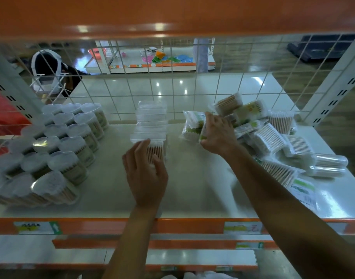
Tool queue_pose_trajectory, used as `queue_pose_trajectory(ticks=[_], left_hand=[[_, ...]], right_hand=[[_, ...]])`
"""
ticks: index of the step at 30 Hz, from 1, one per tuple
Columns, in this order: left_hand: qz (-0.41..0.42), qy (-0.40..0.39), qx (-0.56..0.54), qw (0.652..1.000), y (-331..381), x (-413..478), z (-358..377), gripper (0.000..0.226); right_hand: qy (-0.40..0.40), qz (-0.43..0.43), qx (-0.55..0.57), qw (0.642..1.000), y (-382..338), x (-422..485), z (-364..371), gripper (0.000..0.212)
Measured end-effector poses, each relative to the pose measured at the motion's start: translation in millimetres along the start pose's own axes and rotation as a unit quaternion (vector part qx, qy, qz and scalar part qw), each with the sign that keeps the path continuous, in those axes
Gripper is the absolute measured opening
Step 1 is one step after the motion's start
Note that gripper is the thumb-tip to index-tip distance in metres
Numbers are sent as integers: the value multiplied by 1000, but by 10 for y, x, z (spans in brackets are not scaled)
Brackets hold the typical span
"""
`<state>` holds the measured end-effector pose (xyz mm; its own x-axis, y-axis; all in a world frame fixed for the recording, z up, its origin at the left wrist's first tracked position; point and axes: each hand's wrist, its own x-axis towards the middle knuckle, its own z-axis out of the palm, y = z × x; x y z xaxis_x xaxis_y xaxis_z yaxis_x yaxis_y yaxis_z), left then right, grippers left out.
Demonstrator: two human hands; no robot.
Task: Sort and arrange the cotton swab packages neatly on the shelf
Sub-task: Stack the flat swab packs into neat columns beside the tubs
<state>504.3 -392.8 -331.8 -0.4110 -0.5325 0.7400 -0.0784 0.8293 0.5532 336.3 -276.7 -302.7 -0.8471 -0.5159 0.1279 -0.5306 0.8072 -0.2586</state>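
Observation:
On the white shelf, heart-shaped clear tubs of swabs stand in rows at the left. A row of rectangular clear boxes runs front to back in the middle. My left hand rests with straight fingers against the front box of that row. My right hand grips a green-and-white bagged pack at the left edge of a loose heap of bagged swab packs on the right.
A wire grid backs the shelf. An orange shelf edge hangs overhead and an orange price rail lines the front. A round clear tub lies on its side at the far right. Slotted uprights stand at both sides.

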Motion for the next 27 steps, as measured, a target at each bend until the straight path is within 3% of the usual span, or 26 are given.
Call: queue_pose_trajectory(ticks=[12, 18, 23, 27], left_hand=[[45, -96, -104, 989, 355, -219, 262, 29], [50, -152, -115, 980, 318, -262, 307, 24], [39, -189, -112, 975, 275, -269, 318, 19], [22, -201, -127, 971, 273, -279, 327, 19]], right_hand=[[98, -27, -43, 994, -70, -328, 75, 40], [155, -33, 84, 984, -20, -499, 39, 23], [244, 36, 286, 926, -24, -684, 38, 23], [228, 125, 470, 844, -68, -793, 53, 18]])
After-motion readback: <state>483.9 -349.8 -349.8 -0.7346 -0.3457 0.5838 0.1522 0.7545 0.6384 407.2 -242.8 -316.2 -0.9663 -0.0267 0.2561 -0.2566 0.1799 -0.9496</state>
